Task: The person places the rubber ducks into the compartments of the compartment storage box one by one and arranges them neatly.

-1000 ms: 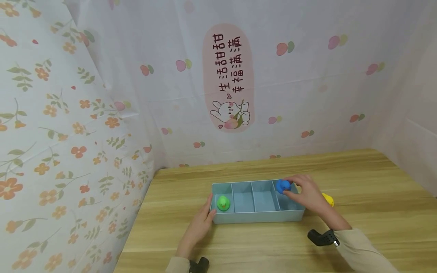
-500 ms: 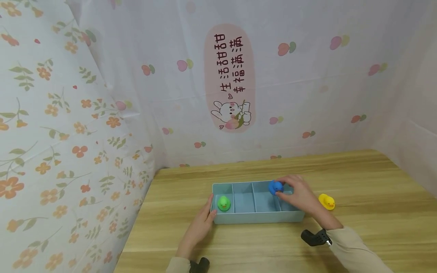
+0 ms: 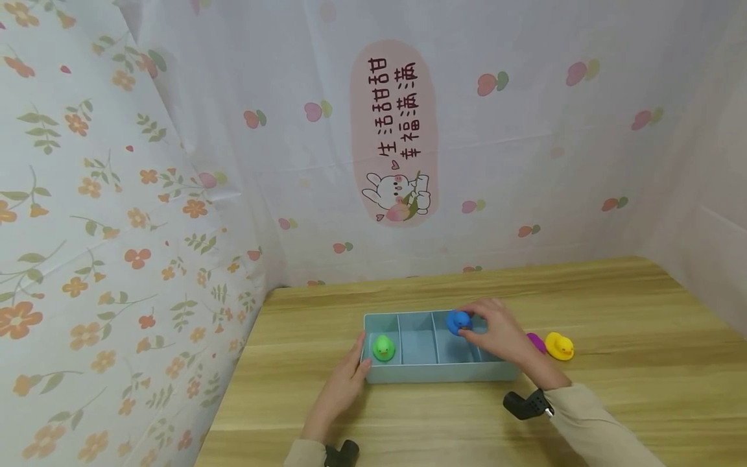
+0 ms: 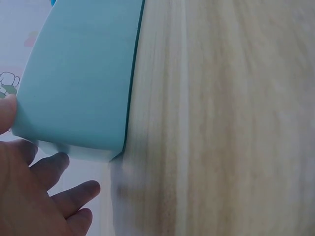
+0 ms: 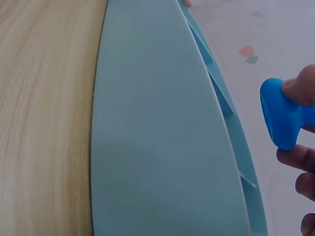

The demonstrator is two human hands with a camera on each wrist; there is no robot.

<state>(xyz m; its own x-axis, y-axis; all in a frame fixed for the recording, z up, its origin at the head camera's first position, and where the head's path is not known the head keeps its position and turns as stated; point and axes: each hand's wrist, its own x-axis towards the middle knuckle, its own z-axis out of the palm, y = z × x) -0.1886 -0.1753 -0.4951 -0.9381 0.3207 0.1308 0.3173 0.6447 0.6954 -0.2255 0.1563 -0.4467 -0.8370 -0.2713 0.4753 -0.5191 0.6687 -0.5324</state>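
In the head view, my right hand (image 3: 495,331) pinches a blue rubber duck (image 3: 458,322) above the third compartment from the left of a pale blue divided box (image 3: 441,373). The right wrist view shows the blue duck (image 5: 280,113) between thumb and fingertips, apart from the box. At the box's left end, my left hand (image 3: 345,376) holds the corner, its thumb at the front and its fingers along the end wall. A green rubber duck (image 3: 383,348) sits upright in the leftmost compartment. My right hand partly covers the rightmost compartment.
Just right of the box, a yellow rubber duck (image 3: 559,346) stands on the wooden table (image 3: 443,421). Beside it is a purple object (image 3: 535,342), mostly hidden by my right wrist. A patterned cloth (image 3: 508,168) hangs behind the table.
My right hand has moved left with the blue duck, from the rightmost compartment to over the third. The yellow duck and part of the purple object have come into view. My left hand stays put.
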